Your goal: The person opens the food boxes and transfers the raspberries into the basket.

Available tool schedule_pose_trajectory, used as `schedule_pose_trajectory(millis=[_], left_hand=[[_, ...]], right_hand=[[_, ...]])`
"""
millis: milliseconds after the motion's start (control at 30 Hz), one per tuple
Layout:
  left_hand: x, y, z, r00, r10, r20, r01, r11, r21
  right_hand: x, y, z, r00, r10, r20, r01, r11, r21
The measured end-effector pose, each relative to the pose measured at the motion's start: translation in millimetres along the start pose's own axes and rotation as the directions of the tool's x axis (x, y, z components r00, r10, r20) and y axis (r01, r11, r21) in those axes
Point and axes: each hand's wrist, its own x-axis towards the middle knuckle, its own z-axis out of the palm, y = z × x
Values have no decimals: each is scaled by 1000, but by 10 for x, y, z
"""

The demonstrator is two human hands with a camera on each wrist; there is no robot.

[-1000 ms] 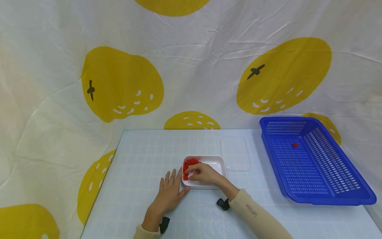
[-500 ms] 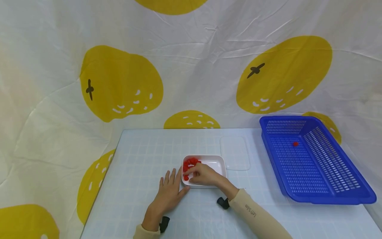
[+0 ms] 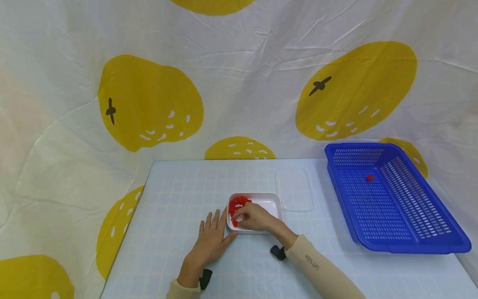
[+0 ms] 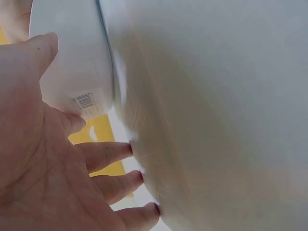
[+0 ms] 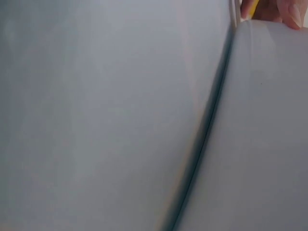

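A white rectangular tray (image 3: 274, 203) lies on the table with several small red pieces (image 3: 242, 200) gathered along its left side. Reaching in over the near rim, my right hand (image 3: 255, 218) has its index finger and thumb around one small red piece (image 3: 235, 223) at the near left; the piece's kind is too small to tell. My left hand (image 3: 210, 243) rests on the table with spread fingers, index finger and thumb at the tray's left end. In the left wrist view, that hand (image 4: 48, 149) is beside the tray's wall, which bears a barcode label (image 4: 84, 100).
A blue perforated basket (image 3: 377, 245) stands at the right, with one red piece (image 3: 370, 178) on its floor. Behind and right of the tray lies a clear flat lid (image 3: 294, 190). Beyond the table (image 3: 186, 178) hangs a white cloth with yellow fruit prints.
Thumb and index finger of my right hand have closed around the nearest red piece, which has shifted slightly right. My left hand has stayed in place.
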Motion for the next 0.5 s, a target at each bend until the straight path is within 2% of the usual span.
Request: schedule_pose_trajectory(millis=[300, 500], left_hand=[[-6, -2, 5, 1000, 7, -8, -7, 1000, 3], [-7, 1, 2, 1000, 10, -9, -10, 1000, 9]], right_hand=[[20, 9, -6, 1000, 2, 10, -2, 1000, 11], [14, 42, -18, 1000, 29, 6, -30, 999, 41]])
